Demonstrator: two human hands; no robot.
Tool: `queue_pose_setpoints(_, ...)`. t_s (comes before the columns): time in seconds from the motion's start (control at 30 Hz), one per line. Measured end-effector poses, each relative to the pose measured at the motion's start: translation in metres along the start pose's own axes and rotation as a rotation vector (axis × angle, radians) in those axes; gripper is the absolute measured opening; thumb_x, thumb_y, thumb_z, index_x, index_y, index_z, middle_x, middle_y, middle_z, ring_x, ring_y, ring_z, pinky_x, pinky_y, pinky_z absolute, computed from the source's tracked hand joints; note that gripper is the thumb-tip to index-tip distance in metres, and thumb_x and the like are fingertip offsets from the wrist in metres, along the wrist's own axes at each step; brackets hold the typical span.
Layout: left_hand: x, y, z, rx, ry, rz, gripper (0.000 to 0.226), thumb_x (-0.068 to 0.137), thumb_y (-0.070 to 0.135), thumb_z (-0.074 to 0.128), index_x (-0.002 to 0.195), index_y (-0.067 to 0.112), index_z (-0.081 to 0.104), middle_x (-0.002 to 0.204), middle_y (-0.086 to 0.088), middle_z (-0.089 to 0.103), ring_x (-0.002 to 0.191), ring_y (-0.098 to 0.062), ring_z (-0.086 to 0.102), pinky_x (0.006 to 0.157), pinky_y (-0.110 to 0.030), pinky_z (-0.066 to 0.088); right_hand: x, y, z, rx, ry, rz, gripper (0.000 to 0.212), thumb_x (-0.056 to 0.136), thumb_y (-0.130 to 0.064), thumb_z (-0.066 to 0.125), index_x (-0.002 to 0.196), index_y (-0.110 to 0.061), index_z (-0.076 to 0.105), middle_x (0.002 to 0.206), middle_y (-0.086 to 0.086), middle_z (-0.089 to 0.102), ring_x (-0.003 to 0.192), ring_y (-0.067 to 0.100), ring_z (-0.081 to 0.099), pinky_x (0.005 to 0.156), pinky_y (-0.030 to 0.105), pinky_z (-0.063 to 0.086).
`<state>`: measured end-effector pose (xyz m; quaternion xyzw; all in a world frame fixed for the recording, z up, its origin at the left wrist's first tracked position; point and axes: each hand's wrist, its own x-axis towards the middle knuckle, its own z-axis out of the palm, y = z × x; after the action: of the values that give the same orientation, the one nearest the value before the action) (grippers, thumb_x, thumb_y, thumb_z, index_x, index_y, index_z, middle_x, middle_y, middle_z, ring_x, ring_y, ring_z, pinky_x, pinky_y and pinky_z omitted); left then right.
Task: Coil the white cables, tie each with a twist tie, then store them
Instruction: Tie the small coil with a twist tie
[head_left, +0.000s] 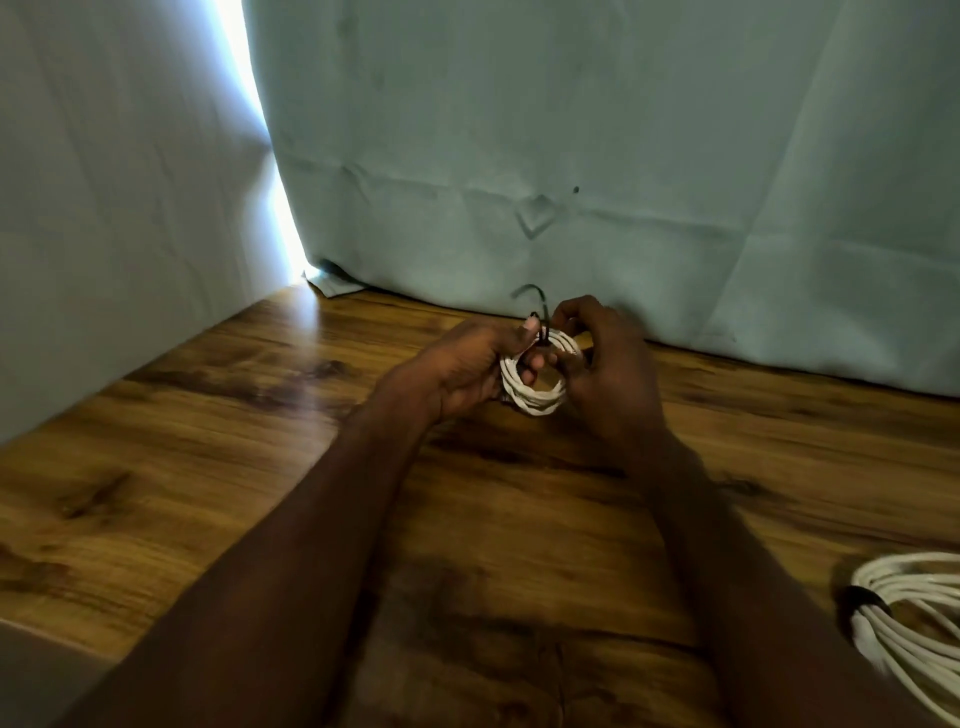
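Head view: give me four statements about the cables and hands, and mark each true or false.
1. Both hands hold the small coil. True.
2. The black twist tie lies flat on the table. False: it sticks up from the coil between the left hand and right hand.
3. A second coil lies at the lower right, bound with a black tie. True.
4. The small coil rests on the second coil. False: they are well apart.

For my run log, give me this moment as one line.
stage: tying | left hand: holds small cable coil | right hand: working black twist tie | tied coil: on wooden table, right
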<state>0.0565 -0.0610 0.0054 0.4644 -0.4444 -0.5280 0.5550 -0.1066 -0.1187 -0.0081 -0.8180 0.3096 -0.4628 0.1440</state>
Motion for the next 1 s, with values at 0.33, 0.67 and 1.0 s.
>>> queue_pose_setpoints(0.33, 0.009, -0.007, 0.012, 0.048, 0.168, 0.019, 0.018, 0.098, 0.013, 0.051, 0.095, 0.001, 0.065, 0.066, -0.008, 0.048, 0.051, -0.015, 0.042, 0.056, -0.031, 0.031, 0.003, -0.004, 0.001, 0.342, -0.023, 0.188, 0.022, 0.088, -0.008, 0.075, 0.104, -0.023, 0.07, 0.102, -0.008, 0.073, 0.095, 0.013, 0.071, 0.085, 0.037, 0.058)
queue_pose_setpoints(0.67, 0.007, -0.006, 0.02, 0.245, 0.242, 0.015, 0.033, 0.079, 0.002, 0.054, 0.05, 0.014, 0.065, 0.053, -0.002, 0.048, 0.052, -0.018, 0.038, 0.056, -0.03, 0.023, 0.005, -0.014, -0.005, 0.246, -0.039, 0.124, 0.015, 0.088, -0.009, 0.077, 0.085, -0.023, 0.074, 0.096, -0.003, 0.063, 0.092, 0.01, 0.063, 0.077, 0.021, 0.046)
queue_pose_setpoints(1.0, 0.006, -0.016, 0.037, 0.562, 0.175, 0.308, 0.029, 0.098, 0.004, 0.051, 0.125, 0.009, 0.061, 0.077, 0.002, 0.061, 0.052, 0.0, 0.05, 0.052, -0.022, 0.038, 0.005, -0.026, -0.007, 0.507, 0.021, 0.302, 0.022, 0.093, 0.0, 0.068, 0.088, -0.02, 0.075, 0.099, 0.009, 0.073, 0.093, 0.014, 0.071, 0.085, 0.026, 0.058)
